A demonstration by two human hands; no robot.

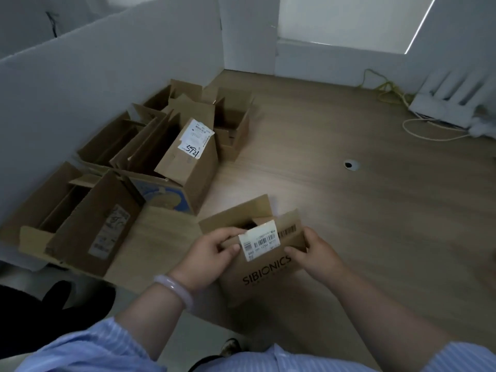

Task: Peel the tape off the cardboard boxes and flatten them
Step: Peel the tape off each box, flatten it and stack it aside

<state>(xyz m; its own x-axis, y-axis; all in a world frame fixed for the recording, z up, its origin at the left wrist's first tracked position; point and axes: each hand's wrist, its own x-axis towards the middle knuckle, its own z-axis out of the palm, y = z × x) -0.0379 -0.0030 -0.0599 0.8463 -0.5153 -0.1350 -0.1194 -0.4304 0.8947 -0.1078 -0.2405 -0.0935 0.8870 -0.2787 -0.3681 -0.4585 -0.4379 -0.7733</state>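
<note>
SIBIONICS box (265, 267) held over the wooden table (349, 210): my left hand (212, 253) pinches its top edge at the shipping label (261, 242), my right hand (314, 251) grips the opposite edge
Risk: a sharp pull may tear label or cardboard facing. Open cartons (188, 167) at left show dark interiors, contents not discernible; the held box likewise

head cam, only view | wide-angle, worn on head, faces forward and down over table (349, 210) | close: left hand (212, 253), right hand (314, 253), box (268, 277) at lower centre | farther: box pile (150, 162) left, by partition (80, 84) | sleeves (94, 350) at bottom edge
</note>
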